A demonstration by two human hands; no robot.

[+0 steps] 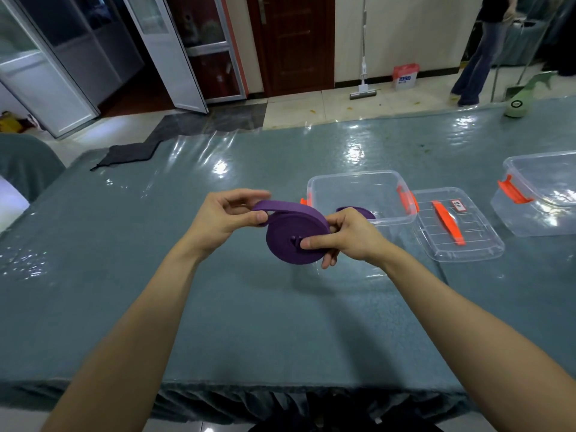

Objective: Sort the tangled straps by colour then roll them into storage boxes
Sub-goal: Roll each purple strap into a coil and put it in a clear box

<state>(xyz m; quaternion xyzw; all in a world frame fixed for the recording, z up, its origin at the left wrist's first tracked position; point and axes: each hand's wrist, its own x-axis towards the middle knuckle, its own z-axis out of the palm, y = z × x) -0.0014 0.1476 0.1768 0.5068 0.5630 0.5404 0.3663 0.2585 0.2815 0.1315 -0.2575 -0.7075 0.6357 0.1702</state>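
Observation:
A purple strap (288, 241), wound into a flat roll, hangs in the air above the middle of the table. My right hand (349, 236) pinches the roll, thumb on its near face and fingers behind it. My left hand (229, 215) pinches the strap's loose end at the top left of the roll. Just behind my right hand stands a clear storage box (358, 182) with orange latches, and a second purple strap (363, 211) lies inside it, partly hidden by my hand.
The box's clear lid (458, 227) with an orange handle lies right of it. Another clear box (542, 194) stands at the far right. The table (218, 307) wears a teal cloth under shiny plastic. A dark cloth (137, 151) lies at its far left edge. A person stands far back right.

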